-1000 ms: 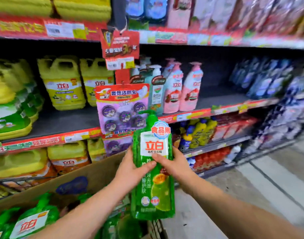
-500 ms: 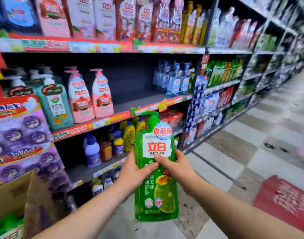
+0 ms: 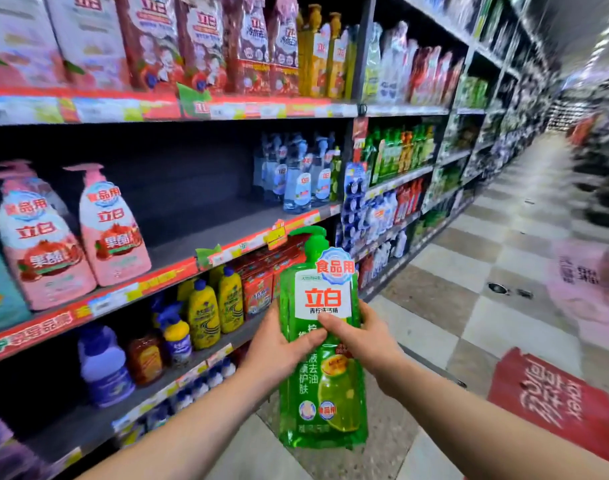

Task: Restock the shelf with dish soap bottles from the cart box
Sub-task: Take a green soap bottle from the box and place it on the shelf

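I hold a green dish soap bottle with a pump top upright in front of me, over the aisle floor. My left hand grips its left side and my right hand grips its right side, thumbs across the label. To its upper left, the middle shelf has a wide bare stretch between two pink pump bottles on the left and several pale blue bottles on the right. The cart box is out of view.
The shelf above carries red and pink refill pouches. The shelf below holds yellow bottles and red packs. Green bottles stand in the bay to the right. A checkered aisle floor runs right, with a red floor sticker.
My view has swung right along the shelving, so the cart box and yellow jugs have left the frame. Both hands still hold the green bottle the same way.
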